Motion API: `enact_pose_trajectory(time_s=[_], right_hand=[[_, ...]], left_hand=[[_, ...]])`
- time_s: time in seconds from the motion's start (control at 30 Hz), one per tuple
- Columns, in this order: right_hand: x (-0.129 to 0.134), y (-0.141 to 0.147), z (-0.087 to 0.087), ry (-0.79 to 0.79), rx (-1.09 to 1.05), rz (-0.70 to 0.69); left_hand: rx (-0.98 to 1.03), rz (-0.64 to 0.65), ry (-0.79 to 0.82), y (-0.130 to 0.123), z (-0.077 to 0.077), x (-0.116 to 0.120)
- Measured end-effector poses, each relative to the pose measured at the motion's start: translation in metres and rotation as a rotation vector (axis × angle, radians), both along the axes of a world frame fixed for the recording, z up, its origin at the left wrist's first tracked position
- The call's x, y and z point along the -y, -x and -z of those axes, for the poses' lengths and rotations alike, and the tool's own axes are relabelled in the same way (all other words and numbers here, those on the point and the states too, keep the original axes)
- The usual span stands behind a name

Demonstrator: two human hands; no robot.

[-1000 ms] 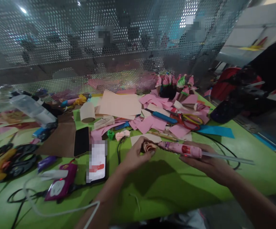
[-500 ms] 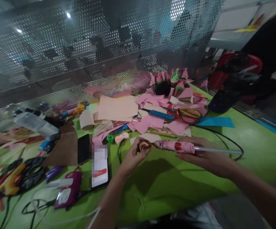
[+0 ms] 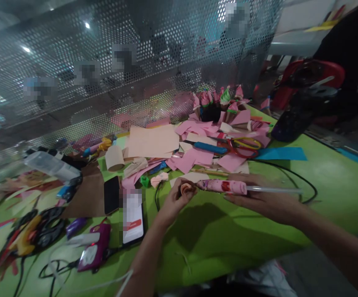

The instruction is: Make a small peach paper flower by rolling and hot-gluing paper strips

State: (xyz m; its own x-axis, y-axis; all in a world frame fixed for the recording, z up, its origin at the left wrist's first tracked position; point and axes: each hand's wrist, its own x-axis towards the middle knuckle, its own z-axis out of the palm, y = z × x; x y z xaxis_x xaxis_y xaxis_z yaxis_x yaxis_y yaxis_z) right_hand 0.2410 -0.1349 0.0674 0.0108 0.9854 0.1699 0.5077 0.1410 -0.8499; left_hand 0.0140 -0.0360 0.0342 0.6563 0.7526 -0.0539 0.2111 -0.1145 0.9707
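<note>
My left hand (image 3: 175, 198) pinches a small roll of peach and brown paper (image 3: 187, 189), its spiral end facing me. In my right hand (image 3: 262, 196) is a hot glue gun (image 3: 228, 186) with a pink patterned body, held level and pointing left. A translucent glue stick (image 3: 274, 189) juts out of its back end. The gun's nozzle meets, or nearly meets, the right edge of the roll; I cannot tell which. Both hands hover over the green tabletop (image 3: 216, 260). The fingers under the gun are partly hidden.
Beyond my hands lie pink paper scraps (image 3: 185, 159), a peach sheet (image 3: 152, 140), a blue-handled cutter (image 3: 210, 147) and red-and-yellow scissors (image 3: 245, 146). Phones (image 3: 134, 222), a magenta power box (image 3: 95, 249) and cables sit left. Small paper cones (image 3: 225, 97) stand behind, before a perforated metal screen (image 3: 154, 53).
The glue gun has shifted slightly left and up, and its glue stick shows a little higher. My left hand keeps its grip on the roll. The whole view has turned slightly.
</note>
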Motion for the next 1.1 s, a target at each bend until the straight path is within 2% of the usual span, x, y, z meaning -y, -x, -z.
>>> enact_pose_trajectory(time_s=[0.13,0.33,0.77,1.1], right_hand=[[-0.0023,0.0010,-0.0025,0.020,0.103,-0.117],[-0.0055,0.0005,-0.0012,-0.008,0.174,-0.116],[-0.0022,-0.0056,-0.0061,-0.017,0.186,-0.134],[-0.0026,-0.0041,-0.0045,-0.050,0.246,-0.159]], left_hand=[[0.022,0.014,0.044,0.0014,0.0030,-0.0008],[0.096,0.016,0.107,0.0038,0.0094,-0.0027],[0.096,0.009,0.053,0.0025,0.0039,-0.0016],[0.071,0.005,0.074,0.0024,0.0010,0.0004]])
